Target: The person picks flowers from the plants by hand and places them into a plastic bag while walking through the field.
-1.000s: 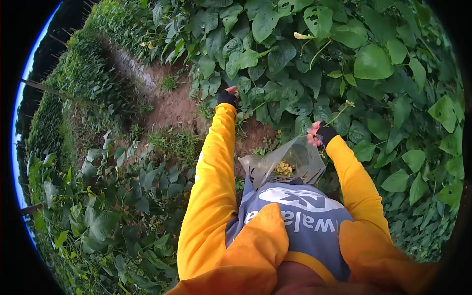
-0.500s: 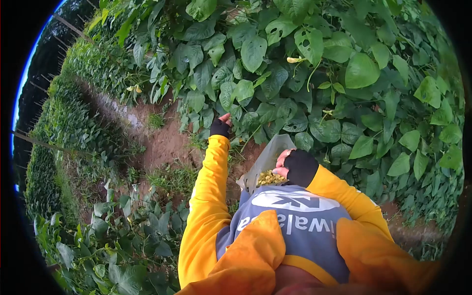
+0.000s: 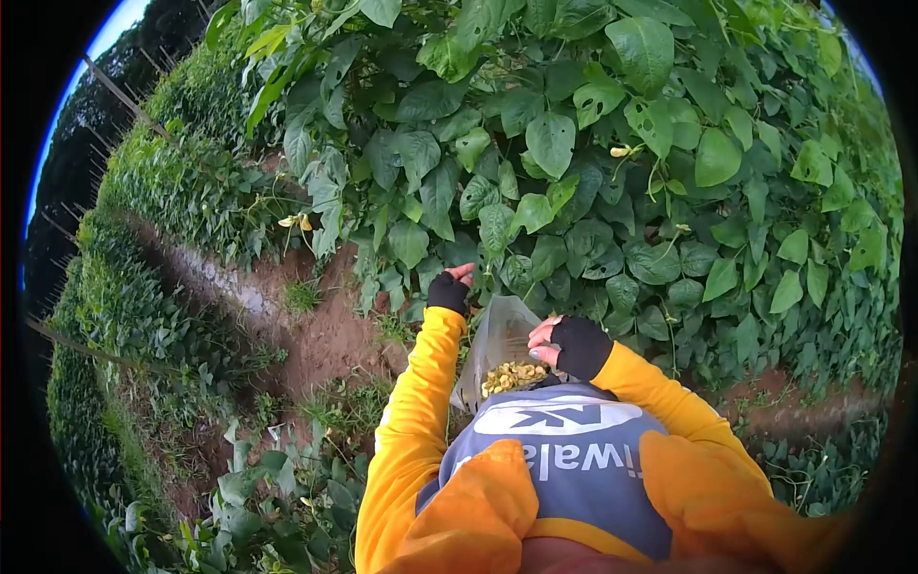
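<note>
My left hand [image 3: 453,287], in a black fingerless glove, reaches to the lower leaves of the leafy bush [image 3: 497,225]. Its fingertips are close together at the leaf edge; what they hold, if anything, is too small to name. In front of my waist is a clear plastic bag [image 3: 499,330] with pale yellow flowers [image 3: 513,377] at its bottom. My right hand [image 3: 572,346], gloved the same way, is at the right side of the bag's opening, fingers bent toward the bag. Whether it grips the bag cannot be made out.
Tall green foliage with a pale yellow flower [image 3: 620,151] rises ahead. More yellow flowers [image 3: 296,222] hang at the left. Bare brown soil [image 3: 320,335] runs between plant rows, low plants [image 3: 268,488] grow at the lower left, and sticks [image 3: 124,96] stand beyond.
The view has shifted, so the bush and both hands appear lower in it. My right hand has moved up slightly from the flowers, and more of the bag shows.
</note>
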`<state>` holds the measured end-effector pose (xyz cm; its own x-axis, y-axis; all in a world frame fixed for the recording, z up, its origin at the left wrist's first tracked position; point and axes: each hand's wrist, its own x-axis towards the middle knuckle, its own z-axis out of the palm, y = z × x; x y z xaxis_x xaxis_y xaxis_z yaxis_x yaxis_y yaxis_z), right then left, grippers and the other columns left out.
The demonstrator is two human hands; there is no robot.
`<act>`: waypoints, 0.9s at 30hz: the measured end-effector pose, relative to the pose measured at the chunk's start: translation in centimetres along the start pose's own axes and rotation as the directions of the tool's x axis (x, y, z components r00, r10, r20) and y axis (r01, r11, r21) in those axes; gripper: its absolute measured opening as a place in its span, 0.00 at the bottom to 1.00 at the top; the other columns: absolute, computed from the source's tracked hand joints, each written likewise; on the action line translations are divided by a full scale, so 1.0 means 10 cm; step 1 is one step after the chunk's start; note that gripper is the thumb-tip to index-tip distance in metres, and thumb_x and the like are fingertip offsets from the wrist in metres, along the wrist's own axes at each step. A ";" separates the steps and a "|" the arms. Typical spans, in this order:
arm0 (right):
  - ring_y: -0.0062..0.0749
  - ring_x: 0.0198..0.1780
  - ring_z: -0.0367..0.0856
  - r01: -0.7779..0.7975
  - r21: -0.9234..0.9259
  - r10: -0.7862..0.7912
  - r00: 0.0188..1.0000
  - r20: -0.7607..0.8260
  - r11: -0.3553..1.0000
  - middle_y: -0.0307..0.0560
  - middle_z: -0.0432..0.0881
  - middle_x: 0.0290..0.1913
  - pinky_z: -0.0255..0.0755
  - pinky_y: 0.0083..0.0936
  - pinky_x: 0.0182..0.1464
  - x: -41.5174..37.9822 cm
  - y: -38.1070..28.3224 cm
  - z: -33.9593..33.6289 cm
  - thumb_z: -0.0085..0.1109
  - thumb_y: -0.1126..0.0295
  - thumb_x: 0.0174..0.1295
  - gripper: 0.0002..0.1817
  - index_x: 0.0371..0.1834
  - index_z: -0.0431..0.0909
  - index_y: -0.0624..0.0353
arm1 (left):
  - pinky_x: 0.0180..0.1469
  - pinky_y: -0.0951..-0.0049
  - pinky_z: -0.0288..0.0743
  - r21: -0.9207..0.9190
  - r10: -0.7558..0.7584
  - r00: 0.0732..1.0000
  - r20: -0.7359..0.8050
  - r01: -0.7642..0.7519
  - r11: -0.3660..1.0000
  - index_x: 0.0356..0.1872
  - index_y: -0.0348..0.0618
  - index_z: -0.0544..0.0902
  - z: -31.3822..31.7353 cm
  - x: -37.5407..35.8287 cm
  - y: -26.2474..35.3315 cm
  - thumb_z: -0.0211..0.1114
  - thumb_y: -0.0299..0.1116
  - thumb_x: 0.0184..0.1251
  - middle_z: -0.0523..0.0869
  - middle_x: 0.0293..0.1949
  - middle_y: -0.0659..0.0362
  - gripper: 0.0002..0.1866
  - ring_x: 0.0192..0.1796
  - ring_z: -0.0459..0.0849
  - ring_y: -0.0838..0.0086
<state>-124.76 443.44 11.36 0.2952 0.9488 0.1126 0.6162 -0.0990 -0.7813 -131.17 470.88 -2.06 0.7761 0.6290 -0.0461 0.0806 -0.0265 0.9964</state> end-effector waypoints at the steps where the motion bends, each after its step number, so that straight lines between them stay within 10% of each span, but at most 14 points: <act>1: 0.42 0.42 0.80 -0.001 -0.002 0.001 1.000 -0.006 1.000 0.47 0.82 0.40 0.73 0.34 0.46 0.02 -0.02 0.02 0.60 0.64 0.57 0.09 0.36 0.80 0.57 | 0.44 0.81 0.71 -0.004 0.022 1.000 0.007 -0.022 1.000 0.46 0.39 0.83 -0.04 -0.07 0.17 0.63 0.25 0.60 0.84 0.38 0.63 0.13 0.38 0.79 0.81; 9: 0.33 0.40 0.81 -0.183 0.068 0.195 0.935 -0.297 0.981 0.45 0.82 0.40 0.75 0.26 0.41 0.07 -0.06 -0.04 0.62 0.72 0.56 0.06 0.37 0.82 0.58 | 0.43 0.74 0.75 0.224 0.122 0.845 0.520 -0.273 0.936 0.39 0.40 0.85 -0.23 -1.11 1.34 0.68 0.30 0.58 0.86 0.36 0.56 0.09 0.38 0.83 0.72; 11: 0.29 0.40 0.80 -0.141 0.063 0.154 0.935 -0.320 0.988 0.43 0.82 0.40 0.74 0.24 0.41 0.12 -0.06 -0.07 0.62 0.73 0.56 0.07 0.38 0.82 0.57 | 0.43 0.68 0.77 0.498 0.084 0.737 0.671 -0.531 0.686 0.37 0.43 0.86 -0.23 -1.21 1.17 0.67 0.34 0.58 0.86 0.37 0.54 0.09 0.39 0.84 0.62; 13: 0.27 0.39 0.80 -0.108 0.034 0.113 0.926 -0.360 0.994 0.43 0.82 0.41 0.74 0.22 0.41 0.24 -0.12 -0.16 0.63 0.73 0.55 0.08 0.39 0.82 0.57 | 0.44 0.62 0.76 0.648 -0.179 0.680 0.711 -0.534 0.543 0.37 0.47 0.86 -0.22 -1.24 0.95 0.64 0.40 0.60 0.86 0.39 0.55 0.10 0.41 0.83 0.57; 17: 0.33 0.39 0.79 0.012 -0.082 -0.046 0.904 -0.426 0.997 0.46 0.81 0.43 0.74 0.25 0.43 0.62 -0.44 -0.55 0.61 0.75 0.56 0.11 0.43 0.81 0.59 | 0.42 0.59 0.76 0.675 -0.139 0.689 0.711 -0.614 0.408 0.36 0.50 0.86 -0.33 -1.26 1.04 0.62 0.42 0.59 0.85 0.33 0.55 0.11 0.39 0.82 0.58; 22: 0.42 0.41 0.79 0.080 -0.421 -0.327 0.765 -0.555 0.903 0.50 0.80 0.39 0.73 0.30 0.45 1.53 -0.60 -1.33 0.54 0.76 0.57 0.11 0.42 0.81 0.58 | 0.38 0.62 0.75 0.538 0.206 0.743 0.636 -0.620 0.571 0.35 0.48 0.86 -0.48 -1.31 1.01 0.66 0.35 0.57 0.84 0.30 0.53 0.07 0.34 0.82 0.60; 27: 0.41 0.43 0.82 -0.226 -0.384 -0.041 0.816 -0.576 0.895 0.50 0.84 0.43 0.73 0.32 0.49 2.93 -0.23 -2.22 0.55 0.69 0.59 0.13 0.45 0.81 0.55 | 0.36 0.66 0.74 0.373 0.318 0.832 0.455 -0.502 0.780 0.36 0.42 0.85 -0.59 -1.38 1.26 0.68 0.30 0.56 0.83 0.28 0.52 0.08 0.32 0.82 0.61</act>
<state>-101.30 464.76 30.06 0.6364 0.6054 0.4780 0.7653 -0.4179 -0.4896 -144.50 466.44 11.55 0.9557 0.1616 0.2462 -0.0934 -0.6263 0.7740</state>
